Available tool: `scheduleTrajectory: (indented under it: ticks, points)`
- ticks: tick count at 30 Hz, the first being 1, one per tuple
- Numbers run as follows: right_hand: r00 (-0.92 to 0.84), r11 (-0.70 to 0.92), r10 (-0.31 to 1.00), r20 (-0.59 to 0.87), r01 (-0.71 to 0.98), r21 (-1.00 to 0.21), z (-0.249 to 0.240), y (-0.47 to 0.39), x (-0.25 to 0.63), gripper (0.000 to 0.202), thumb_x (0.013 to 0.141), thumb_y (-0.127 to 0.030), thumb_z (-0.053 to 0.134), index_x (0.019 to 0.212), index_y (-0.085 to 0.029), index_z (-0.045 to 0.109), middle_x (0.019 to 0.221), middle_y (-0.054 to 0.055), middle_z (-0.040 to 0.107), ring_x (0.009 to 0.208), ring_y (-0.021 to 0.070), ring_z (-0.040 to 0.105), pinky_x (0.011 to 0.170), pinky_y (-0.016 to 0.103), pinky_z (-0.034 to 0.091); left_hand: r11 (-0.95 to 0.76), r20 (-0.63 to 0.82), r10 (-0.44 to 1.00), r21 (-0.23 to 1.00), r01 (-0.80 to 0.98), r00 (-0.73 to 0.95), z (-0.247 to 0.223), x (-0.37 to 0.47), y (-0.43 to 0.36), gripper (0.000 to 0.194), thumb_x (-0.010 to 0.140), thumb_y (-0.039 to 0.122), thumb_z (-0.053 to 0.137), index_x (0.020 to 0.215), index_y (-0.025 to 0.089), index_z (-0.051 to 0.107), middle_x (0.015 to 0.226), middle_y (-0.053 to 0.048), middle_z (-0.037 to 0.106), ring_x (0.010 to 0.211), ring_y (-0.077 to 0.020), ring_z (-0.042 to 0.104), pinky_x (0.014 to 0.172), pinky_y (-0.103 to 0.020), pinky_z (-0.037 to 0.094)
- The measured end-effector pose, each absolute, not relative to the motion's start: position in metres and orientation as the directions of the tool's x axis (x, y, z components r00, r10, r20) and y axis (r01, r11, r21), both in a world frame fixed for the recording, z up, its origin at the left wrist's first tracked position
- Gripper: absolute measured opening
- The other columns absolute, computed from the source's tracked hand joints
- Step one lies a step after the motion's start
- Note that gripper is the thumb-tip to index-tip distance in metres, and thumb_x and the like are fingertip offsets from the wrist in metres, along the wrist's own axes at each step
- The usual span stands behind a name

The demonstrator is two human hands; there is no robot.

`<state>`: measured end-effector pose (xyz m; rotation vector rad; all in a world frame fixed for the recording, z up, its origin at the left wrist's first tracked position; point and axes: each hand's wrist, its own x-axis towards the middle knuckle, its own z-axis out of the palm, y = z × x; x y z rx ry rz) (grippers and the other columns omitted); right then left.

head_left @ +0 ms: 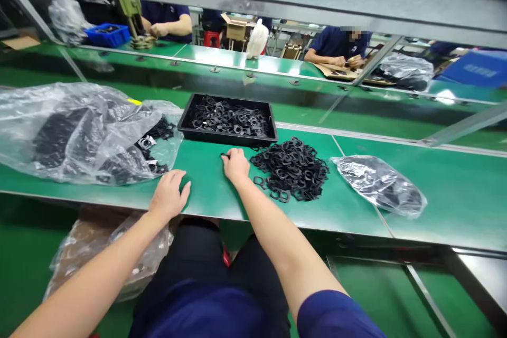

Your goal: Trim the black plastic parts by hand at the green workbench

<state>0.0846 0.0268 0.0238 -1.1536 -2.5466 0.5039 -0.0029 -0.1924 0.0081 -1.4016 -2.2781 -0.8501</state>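
Observation:
My right hand (236, 166) pinches a small black part (224, 155) just in front of the black tray; most of that part is hidden by my fingers. Many similar flat black parts with ring-shaped openings fill the tray (227, 140). To the right of my right hand lies a loose heap of these black parts (295, 169). My left hand (170, 193) is at the table's front edge, thumb apart from the fingers and nothing in it. Beside it, a large transparent plastic bag (91, 137) holds more black parts, some showing at its mouth.
A smaller transparent bag (380, 185) with dark contents lies on the green table (455, 190) at right. A metal frame bar (253, 5) crosses above. Co-workers sit across, near a blue bin (108, 36) and a blue box (477, 68). A plastic-covered carton (87, 243) stands below.

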Motion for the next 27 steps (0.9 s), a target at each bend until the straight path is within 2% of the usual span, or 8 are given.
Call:
scheduleTrajectory:
  ticks: [3, 7, 10, 13, 15, 21, 27]
  points:
    - [-0.690, 0.647, 0.706, 0.159, 0.537, -0.540, 0.020, 0.030, 0.089, 0.020, 0.089, -0.041, 0.049, 0.096, -0.025, 0.059, 0.098, 0.001, 0.064, 0.088, 0.0162, 0.059, 0.074, 0.027, 0.044, 0.383, 0.469, 0.783, 0.153, 0.911, -0.408, 0.003, -0.007, -0.182, 0.035, 0.085, 0.034, 0.047, 0.107, 0.010, 0.060, 0.109, -0.018, 0.062, 0.106, -0.0295, 0.055, 0.095, -0.044, 0.043]
    - [-0.730, 0.641, 0.661, 0.174, 0.429, -0.637, 0.016, 0.035, 0.091, 0.026, 0.089, -0.047, 0.048, 0.093, -0.027, 0.063, 0.098, -0.001, 0.069, 0.088, 0.0147, 0.060, 0.072, 0.024, 0.042, 0.382, 0.429, 0.825, 0.059, 0.922, -0.369, 0.002, -0.008, -0.184, 0.032, 0.085, 0.034, 0.043, 0.099, 0.012, 0.060, 0.104, -0.016, 0.063, 0.100, -0.0292, 0.057, 0.093, -0.043, 0.043]
    - [-0.781, 0.660, 0.598, 0.179, 0.354, -0.662, 0.013, 0.040, 0.091, 0.028, 0.088, -0.050, 0.048, 0.093, -0.029, 0.066, 0.098, -0.002, 0.070, 0.087, 0.0147, 0.061, 0.071, 0.023, 0.042, 0.375, 0.429, 0.831, 0.040, 0.926, -0.355, 0.001, -0.011, -0.186, 0.028, 0.084, 0.036, 0.043, 0.098, 0.017, 0.058, 0.101, -0.013, 0.063, 0.099, -0.0295, 0.057, 0.092, -0.045, 0.045]
    - [-0.858, 0.702, 0.472, 0.202, 0.227, -0.675, 0.012, 0.051, 0.092, 0.027, 0.086, -0.049, 0.052, 0.091, -0.028, 0.067, 0.092, -0.003, 0.070, 0.083, 0.0132, 0.061, 0.069, 0.021, 0.041, 0.363, 0.450, 0.818, 0.080, 0.928, -0.359, -0.005, -0.015, -0.186, 0.023, 0.082, 0.039, 0.041, 0.099, 0.027, 0.051, 0.101, -0.006, 0.062, 0.101, -0.0298, 0.056, 0.094, -0.050, 0.045]
    - [-0.878, 0.707, 0.425, 0.221, 0.169, -0.686, 0.012, 0.060, 0.094, 0.026, 0.087, -0.046, 0.053, 0.090, -0.026, 0.068, 0.087, -0.003, 0.070, 0.080, 0.0117, 0.061, 0.069, 0.020, 0.040, 0.350, 0.451, 0.819, 0.096, 0.932, -0.354, -0.008, -0.018, -0.187, 0.023, 0.082, 0.040, 0.040, 0.099, 0.029, 0.049, 0.101, -0.004, 0.062, 0.100, -0.0300, 0.055, 0.095, -0.051, 0.045]
    - [-0.836, 0.681, 0.507, 0.210, 0.239, -0.692, 0.017, 0.083, 0.101, 0.023, 0.086, -0.042, 0.055, 0.087, -0.023, 0.068, 0.083, 0.000, 0.070, 0.078, 0.0134, 0.060, 0.070, 0.021, 0.041, 0.365, 0.424, 0.834, 0.054, 0.929, -0.353, -0.008, -0.022, -0.188, 0.028, 0.080, 0.040, 0.043, 0.098, 0.021, 0.055, 0.102, -0.011, 0.063, 0.099, -0.0299, 0.058, 0.096, -0.047, 0.044]
    - [-0.747, 0.637, 0.626, 0.224, 0.323, -0.700, 0.018, 0.101, 0.108, 0.019, 0.085, -0.038, 0.057, 0.085, -0.023, 0.069, 0.083, 0.001, 0.070, 0.076, 0.0146, 0.061, 0.072, 0.023, 0.043, 0.313, 0.435, 0.857, -0.012, 0.950, -0.277, -0.009, -0.027, -0.188, 0.030, 0.084, 0.037, 0.044, 0.098, 0.015, 0.058, 0.101, -0.015, 0.063, 0.098, -0.0304, 0.057, 0.092, -0.047, 0.044]
